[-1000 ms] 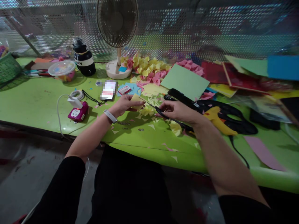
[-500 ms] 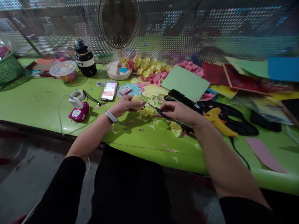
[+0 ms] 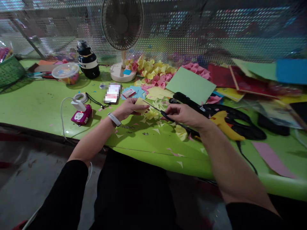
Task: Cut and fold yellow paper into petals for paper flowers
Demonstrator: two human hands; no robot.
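Between the fingers of my left hand [image 3: 129, 108] is a small piece of yellow paper [image 3: 141, 103], held just above the green table [image 3: 141, 142]. My right hand [image 3: 178, 114] is closed round black scissors [image 3: 165, 115], whose blades point left and reach the paper's right edge. Whether the blades have cut into it, I cannot tell. Yellow paper scraps [image 3: 155, 103] lie below and behind my hands, and a yellow paper petal shape [image 3: 181, 132] rests under my right wrist.
A black stapler [image 3: 189, 101] and a yellow glue gun [image 3: 223, 126] lie at right. Behind are a fan [image 3: 122, 24], folded paper flowers [image 3: 155, 68] and a green sheet [image 3: 190, 83]. To the left stand a bottle [image 3: 88, 62], a phone [image 3: 112, 92] and a magenta power adapter [image 3: 82, 115].
Almost nothing differs. My hands, the paper and the scissors keep the same places, while the whole view has shifted very slightly.
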